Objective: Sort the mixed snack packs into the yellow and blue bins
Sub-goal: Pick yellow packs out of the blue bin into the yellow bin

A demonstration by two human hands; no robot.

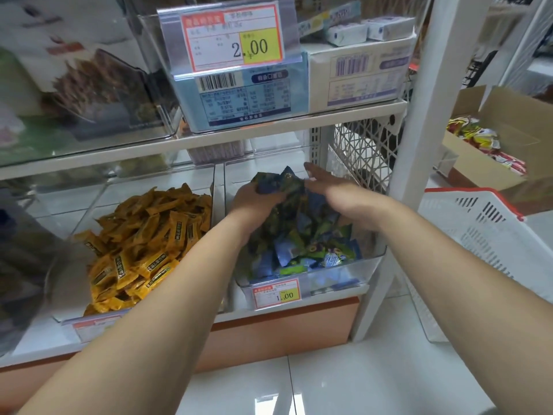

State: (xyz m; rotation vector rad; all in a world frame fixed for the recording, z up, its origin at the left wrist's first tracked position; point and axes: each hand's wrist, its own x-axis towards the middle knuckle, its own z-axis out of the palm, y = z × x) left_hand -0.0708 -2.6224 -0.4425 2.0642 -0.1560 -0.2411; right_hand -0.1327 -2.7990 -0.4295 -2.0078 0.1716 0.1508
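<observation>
Two clear bins stand side by side on the low shelf. The left bin [59,317] holds a heap of yellow snack packs [143,250]. The right bin [372,265] holds blue and green snack packs [299,244]. Both my hands are over the back of the right bin. My left hand [250,199] is curled around a bunch of blue packs [279,182] held above the heap. My right hand [327,187] presses the same bunch from the right side, its fingers stretched out.
A shelf above carries clear boxes with a 2.00 price tag [233,37]. A white upright post [416,115] stands right of the bins. Farther right are a white plastic basket [478,229] and a cardboard box [502,136] of red and yellow packs.
</observation>
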